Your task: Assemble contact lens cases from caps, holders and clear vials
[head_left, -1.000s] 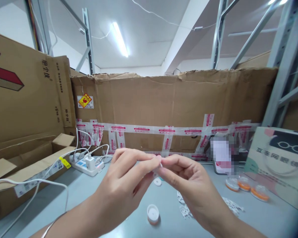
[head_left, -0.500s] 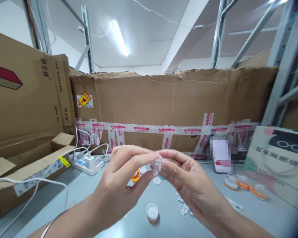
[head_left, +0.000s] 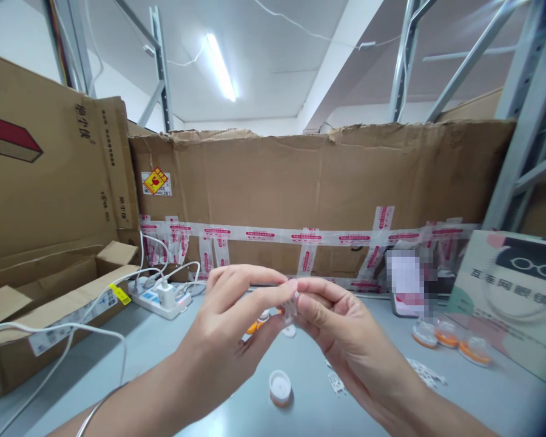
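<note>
Between my fingertips, at the centre of the view, is a small white openwork plastic piece (head_left: 290,308). My left hand (head_left: 241,321) pinches it from the left, and my right hand (head_left: 334,318) grips it from the right; the fingertips of both hands meet at its top. Below them a round white cup with an orange base (head_left: 280,388) stands on the table. Orange and white round parts (head_left: 257,321) are partly hidden behind my left hand. White flat openwork pieces (head_left: 337,383) lie beside my right wrist.
Three orange-and-white round parts (head_left: 446,335) sit at the right, near a phone (head_left: 406,282) and a printed board (head_left: 509,303). A power strip (head_left: 161,300) with white cables and an open carton (head_left: 54,303) are at the left. Cardboard (head_left: 264,182) walls the back.
The white piece has turned slightly between my fingertips and shows less of its openwork. The right hand has shifted a little, uncovering more of the white pieces at the right. The view has tilted slightly.
</note>
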Motion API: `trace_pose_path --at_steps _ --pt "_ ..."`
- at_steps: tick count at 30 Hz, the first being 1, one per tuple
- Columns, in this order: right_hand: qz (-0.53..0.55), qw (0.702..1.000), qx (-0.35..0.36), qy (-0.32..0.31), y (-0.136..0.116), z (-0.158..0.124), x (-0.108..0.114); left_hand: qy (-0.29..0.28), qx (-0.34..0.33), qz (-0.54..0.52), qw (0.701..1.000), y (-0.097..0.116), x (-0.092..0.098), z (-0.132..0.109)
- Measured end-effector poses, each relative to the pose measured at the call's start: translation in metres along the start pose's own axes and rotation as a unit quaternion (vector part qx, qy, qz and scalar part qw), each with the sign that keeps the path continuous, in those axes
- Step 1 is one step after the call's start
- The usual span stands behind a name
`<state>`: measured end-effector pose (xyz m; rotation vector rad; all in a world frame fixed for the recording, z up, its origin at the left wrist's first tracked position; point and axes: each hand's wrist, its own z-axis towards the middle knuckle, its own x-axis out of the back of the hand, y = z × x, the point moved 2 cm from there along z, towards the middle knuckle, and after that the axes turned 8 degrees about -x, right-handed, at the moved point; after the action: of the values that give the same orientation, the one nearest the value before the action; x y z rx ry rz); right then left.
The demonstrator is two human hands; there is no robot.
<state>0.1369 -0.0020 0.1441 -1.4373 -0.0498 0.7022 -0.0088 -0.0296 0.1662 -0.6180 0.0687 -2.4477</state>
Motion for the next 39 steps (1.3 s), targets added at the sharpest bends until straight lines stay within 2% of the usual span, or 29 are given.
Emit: trace_pose_path --at_steps 9,15,19,24,27,32,39 --pt "-0.038 0.999 0.026 0.003 0.003 -0.002 0.0 0.008 0.0 0.026 1.0 0.002 0.001 0.001" --pt "-0.055 0.996 0.057 0.048 0.011 0.0 0.0 0.008 -0.004 0.04 0.999 0.002 -0.005 -0.003" --pt "-0.045 0.996 0.049 0.057 0.012 0.004 0.001 0.007 0.013 0.004 1.0 -0.002 -0.009 -0.006" --pt "0.001 1.0 0.012 0.024 0.009 0.004 -0.001 -0.013 0.063 -0.097 0.993 -0.008 -0.01 -0.005" --pt "0.037 0.999 -0.02 0.006 0.009 0.003 -0.003 -0.016 0.083 -0.114 0.99 -0.009 -0.01 -0.004" --pt "0.071 0.996 -0.042 -0.01 0.011 0.003 -0.005 -0.015 0.087 -0.1 0.991 -0.006 -0.011 -0.006" --pt "0.075 0.994 -0.032 -0.073 0.007 0.001 -0.008 0.004 0.075 -0.193 0.978 -0.011 -0.018 -0.01"
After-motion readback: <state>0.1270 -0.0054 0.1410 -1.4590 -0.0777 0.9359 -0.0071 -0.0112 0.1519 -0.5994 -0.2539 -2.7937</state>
